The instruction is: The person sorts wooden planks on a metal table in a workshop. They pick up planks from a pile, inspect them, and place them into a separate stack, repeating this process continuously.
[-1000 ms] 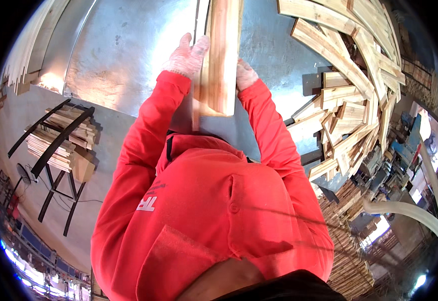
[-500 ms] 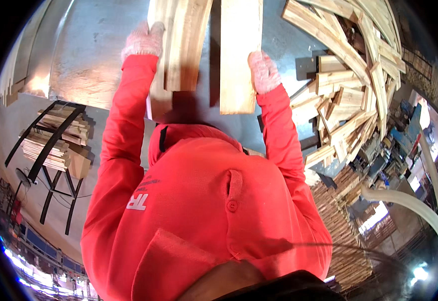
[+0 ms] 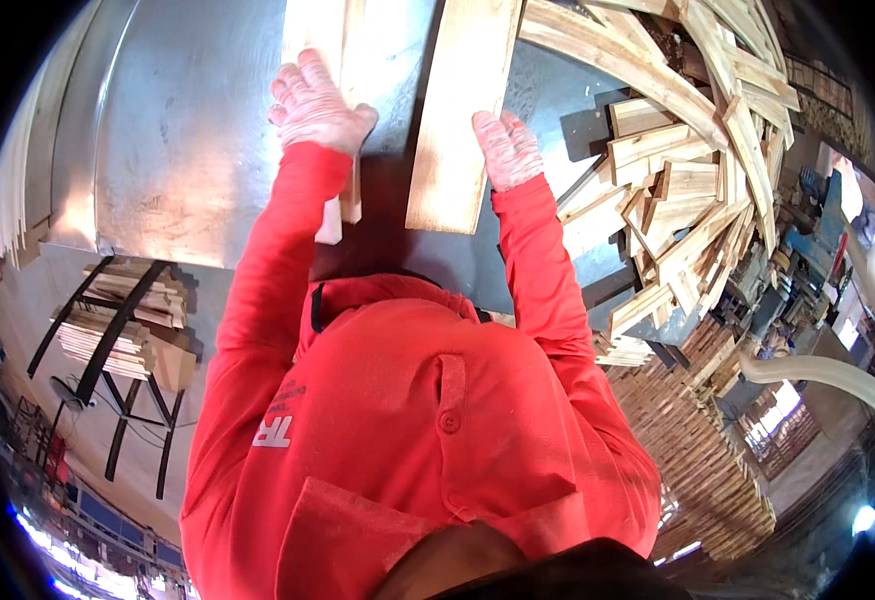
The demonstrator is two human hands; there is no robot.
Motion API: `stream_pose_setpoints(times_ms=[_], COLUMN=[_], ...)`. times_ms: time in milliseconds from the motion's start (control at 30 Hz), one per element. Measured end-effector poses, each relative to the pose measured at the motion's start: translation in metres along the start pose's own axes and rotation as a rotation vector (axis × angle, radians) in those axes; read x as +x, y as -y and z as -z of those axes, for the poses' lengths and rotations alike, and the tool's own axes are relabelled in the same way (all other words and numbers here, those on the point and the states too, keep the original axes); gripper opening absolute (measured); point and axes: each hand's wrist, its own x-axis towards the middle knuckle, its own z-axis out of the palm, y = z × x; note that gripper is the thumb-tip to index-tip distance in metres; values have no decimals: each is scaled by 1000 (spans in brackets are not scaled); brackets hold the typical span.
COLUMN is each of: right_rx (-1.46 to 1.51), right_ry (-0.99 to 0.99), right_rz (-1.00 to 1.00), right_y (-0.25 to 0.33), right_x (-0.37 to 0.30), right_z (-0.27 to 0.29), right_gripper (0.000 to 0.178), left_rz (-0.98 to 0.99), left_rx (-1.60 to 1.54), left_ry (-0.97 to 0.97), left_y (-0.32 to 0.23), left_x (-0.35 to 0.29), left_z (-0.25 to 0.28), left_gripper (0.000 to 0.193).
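Note:
My left hand, in a pale knitted glove, lies spread flat on narrow wooden boards, with the thumb held out to the side. Beside them, a wider wooden plank slants slightly, its near end toward my body. Along that plank's right edge, my right hand, gloved too, keeps its fingers together on the wood. The underside of its grip is hidden. Both rest above a grey metal table, and the far ends of the wood run out of view.
Cut and curved wooden pieces lie heaped on the table's right side. Below left, a black metal stand carries stacked boards. Long strips are piled at lower right, near a pale hose.
My left hand has gone from gripping the boards' left side to lying spread on top of them. The wide plank has shifted slightly left and tilted, with my right hand at its edge.

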Motion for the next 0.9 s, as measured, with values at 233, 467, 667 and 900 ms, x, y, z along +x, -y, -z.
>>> stream_pose_setpoints(times_ms=[233,467,667,900], right_rx=[-934,-1892,-1731,-1526], right_ry=[809,119,370,965], right_rz=[268,36,459,973], right_y=[75,119,73,95], right_x=[-25,162,143,-16], right_z=[-77,134,141,-67], right_gripper=[25,101,53,15], left_rz=[-52,4,-26,39], left_rx=[-382,-449,-672,-562], left_ry=[140,25,93,215], left_y=[21,56,86,83], left_x=[0,12,3,-26], left_z=[23,15,28,53], left_gripper=[100,79,77,83])
